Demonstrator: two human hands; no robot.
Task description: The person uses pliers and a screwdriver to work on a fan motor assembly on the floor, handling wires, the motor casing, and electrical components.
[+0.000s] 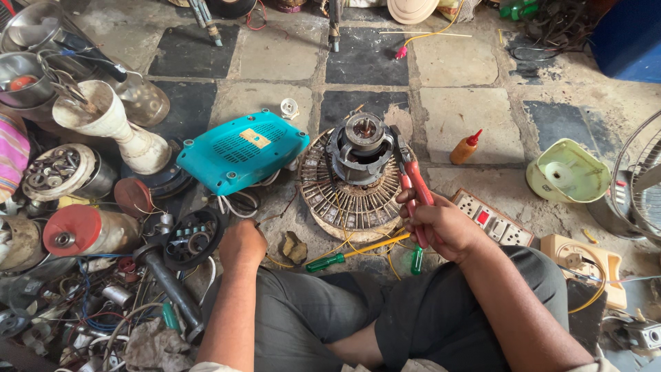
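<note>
Gripping red-handled pliers [411, 180], the right hand [441, 224] is closed around the handles, jaws at the right side of the fan motor [359, 148] on the floor. The left hand [242, 242] rests fisted on the floor, near a teal cover [241, 150]; I cannot tell whether it holds anything.

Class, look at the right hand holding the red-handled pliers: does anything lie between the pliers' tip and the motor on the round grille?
Nothing visible does. The right hand holds the red-handled pliers with the tip right beside the motor, on its right. The round grille lies under the motor, and the screwdrivers lie nearer the person's legs.
</note>
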